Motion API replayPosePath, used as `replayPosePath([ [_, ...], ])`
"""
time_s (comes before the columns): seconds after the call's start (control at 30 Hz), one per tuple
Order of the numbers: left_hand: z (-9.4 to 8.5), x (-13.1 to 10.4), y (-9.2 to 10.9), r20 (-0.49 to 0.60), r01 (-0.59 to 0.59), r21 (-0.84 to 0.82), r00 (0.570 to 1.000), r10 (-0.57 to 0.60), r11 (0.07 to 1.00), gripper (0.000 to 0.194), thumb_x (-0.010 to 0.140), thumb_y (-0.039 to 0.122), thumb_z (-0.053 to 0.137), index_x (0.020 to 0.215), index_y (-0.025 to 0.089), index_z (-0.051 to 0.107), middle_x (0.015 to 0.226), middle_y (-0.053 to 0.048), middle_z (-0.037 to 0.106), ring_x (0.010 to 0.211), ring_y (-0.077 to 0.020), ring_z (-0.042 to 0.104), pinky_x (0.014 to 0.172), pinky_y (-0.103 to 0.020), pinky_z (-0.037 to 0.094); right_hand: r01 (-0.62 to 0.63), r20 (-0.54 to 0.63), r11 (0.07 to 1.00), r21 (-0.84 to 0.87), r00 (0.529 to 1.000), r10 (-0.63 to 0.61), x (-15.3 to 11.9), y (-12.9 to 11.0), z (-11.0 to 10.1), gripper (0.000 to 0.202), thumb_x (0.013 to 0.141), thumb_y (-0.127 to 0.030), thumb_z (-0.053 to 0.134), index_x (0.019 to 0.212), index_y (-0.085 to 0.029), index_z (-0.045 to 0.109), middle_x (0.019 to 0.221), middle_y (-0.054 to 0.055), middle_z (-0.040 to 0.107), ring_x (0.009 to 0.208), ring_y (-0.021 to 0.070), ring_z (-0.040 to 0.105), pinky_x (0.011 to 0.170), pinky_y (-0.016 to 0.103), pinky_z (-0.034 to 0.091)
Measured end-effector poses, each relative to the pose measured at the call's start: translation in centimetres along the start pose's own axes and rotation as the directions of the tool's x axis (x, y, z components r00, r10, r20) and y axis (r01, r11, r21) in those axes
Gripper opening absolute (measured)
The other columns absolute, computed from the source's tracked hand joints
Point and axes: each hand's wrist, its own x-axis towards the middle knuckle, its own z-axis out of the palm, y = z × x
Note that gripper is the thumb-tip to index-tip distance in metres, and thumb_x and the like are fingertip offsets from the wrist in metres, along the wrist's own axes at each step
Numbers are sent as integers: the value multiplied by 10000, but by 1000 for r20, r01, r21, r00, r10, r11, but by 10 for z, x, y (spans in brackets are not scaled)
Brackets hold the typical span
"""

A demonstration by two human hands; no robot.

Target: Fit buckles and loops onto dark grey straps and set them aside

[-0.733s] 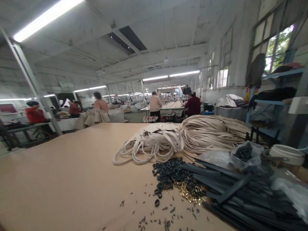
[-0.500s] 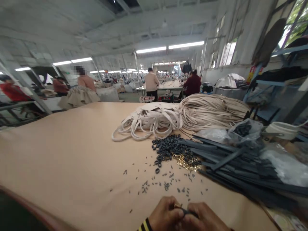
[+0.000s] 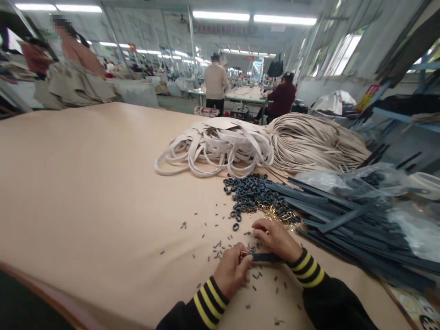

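My left hand (image 3: 233,270) pinches the end of a dark blue strap (image 3: 264,257), with a bit of gold metal buckle (image 3: 243,254) showing at its fingertips. From there the strap runs rightward, passing under my right wrist. My right hand (image 3: 277,238) is over the table, its fingers bent and a gap showing between thumb and forefinger, with nothing visible in them. Just beyond it lie gold buckles (image 3: 270,212) beside a heap of dark strap loops (image 3: 252,190). Small dark offcuts (image 3: 220,252) are scattered around both hands.
Dark strips (image 3: 343,229) lie stacked on the right, near clear plastic bags (image 3: 409,229). Behind the loops are looped cream straps (image 3: 223,151) and a big bundle of beige cords (image 3: 312,142). The tan tabletop (image 3: 103,183) stretches left. Several people work farther back.
My hands, close together at the bottom edge before, are now higher in view and apart. The right has let go and moved towards the buckles; the left keeps the strap. The view has tilted down.
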Motion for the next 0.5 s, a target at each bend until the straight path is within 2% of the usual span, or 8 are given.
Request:
replayPosePath([
  [0.13,0,0,-4,-6,-15,2,1000,15,1000,111,793,254,397,709,182,389,420,56,476,306,-70,422,323,-159,317,111,48,985,-129,993,-105,30,-12,28,238,766,-143,493,977,-188,595,913,47,579,829,145,530,760,247,395],
  [0.23,0,2,-3,-28,-14,-5,1000,14,1000,92,780,219,394,695,182,390,424,57,476,300,-67,417,325,-159,312,158,117,963,-218,984,-135,42,-16,39,204,745,-107,483,891,-182,605,911,53,544,839,147,519,754,249,396],
  [0.3,-2,4,-1,-27,0,-36,1000,-1,999,106,776,226,401,681,182,389,426,55,479,294,-65,409,315,-159,298,122,101,968,-221,990,-101,44,-16,35,143,727,-106,497,798,-163,607,845,54,550,814,155,521,751,265,400],
  [0.37,-4,5,2,-25,36,-102,999,-39,994,126,778,249,403,674,180,389,425,52,483,285,-64,396,299,-157,278,46,31,991,-129,999,-42,38,-15,22,95,716,-131,518,756,-155,601,784,48,565,778,161,530,742,283,411],
  [0.43,-6,5,4,-27,65,-175,997,-71,982,142,778,266,408,669,175,393,422,49,487,280,-60,388,291,-154,266,-86,-5,989,117,996,87,22,-15,7,100,731,-207,525,790,-151,585,719,33,571,682,150,545,679,285,443],
  [0.5,-8,6,5,-31,67,-222,997,-76,973,153,773,276,418,666,168,402,422,45,495,280,-56,391,292,-149,264,-220,43,893,393,974,221,0,-16,-2,196,739,-304,530,846,-143,563,673,16,565,585,132,546,595,271,467],
])
